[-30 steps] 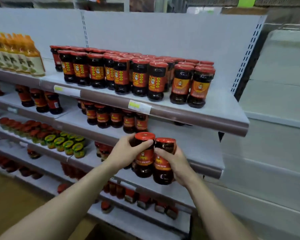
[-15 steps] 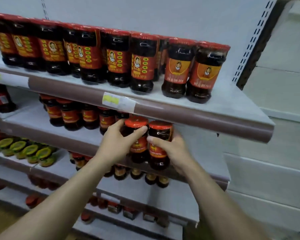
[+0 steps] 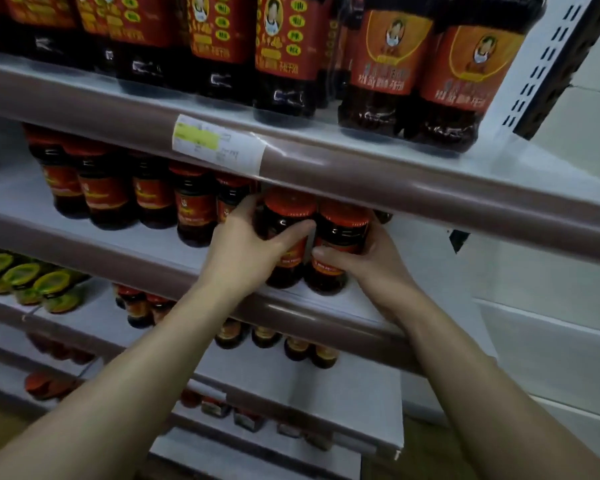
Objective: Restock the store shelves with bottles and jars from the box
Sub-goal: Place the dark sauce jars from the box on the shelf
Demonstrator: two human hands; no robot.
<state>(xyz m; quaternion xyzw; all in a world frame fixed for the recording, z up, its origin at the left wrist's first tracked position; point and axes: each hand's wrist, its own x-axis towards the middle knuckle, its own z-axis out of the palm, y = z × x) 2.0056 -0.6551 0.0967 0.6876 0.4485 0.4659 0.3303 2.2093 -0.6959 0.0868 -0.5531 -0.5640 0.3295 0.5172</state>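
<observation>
Two dark sauce jars with red lids and red labels stand side by side on the second shelf, near its front edge. My left hand grips the left jar, thumb across its front. Round the right jar curls my right hand, thumb on its label. Both jar bottoms look set down on the shelf. To their left on that shelf stands a row of matching jars.
The top shelf hangs just above the jar lids, packed with taller red-labelled jars and carrying a price tag. Green-lidded jars sit at lower left. Lower shelves hold small jars. A white wall panel lies to the right.
Both hands have carried the two jars up and forward from mid-air onto the second shelf, under the top shelf's edge. The view has closed in on the shelves.
</observation>
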